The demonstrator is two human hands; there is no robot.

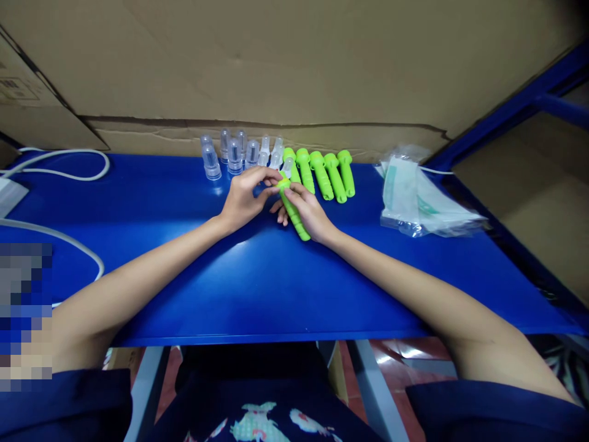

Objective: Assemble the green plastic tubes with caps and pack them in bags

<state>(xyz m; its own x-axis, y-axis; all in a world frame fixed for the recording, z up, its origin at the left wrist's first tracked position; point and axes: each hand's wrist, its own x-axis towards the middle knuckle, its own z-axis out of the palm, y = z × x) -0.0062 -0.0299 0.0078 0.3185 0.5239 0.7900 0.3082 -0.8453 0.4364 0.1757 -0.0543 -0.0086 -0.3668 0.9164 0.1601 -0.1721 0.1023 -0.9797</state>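
A lime-green ribbed plastic handle (pixel 298 222), shaped like a small flashlight body, lies tilted in my right hand (pixel 313 215); the fingers wrap round its upper part. At the top end, my left hand (pixel 248 195) closes its thumb and fingertips on the handle's rim, where a bit of yellow shows. The fingers partly hide that end. Behind my hands stand several small whitish clear caps (pixel 276 153). Several similar green handles (pixel 322 176) lie in a row just right of them. Farther left are several larger clear domed plastic caps (pixel 234 156).
The blue table (pixel 221 288) meets a cardboard wall (pixel 276 67) at the back. Clear plastic bags with white-and-green printing (pixel 409 193) lie at the right. A white cable (pixel 69 175) loops at the left. A blue metal frame (pixel 506 104) rises on the right.
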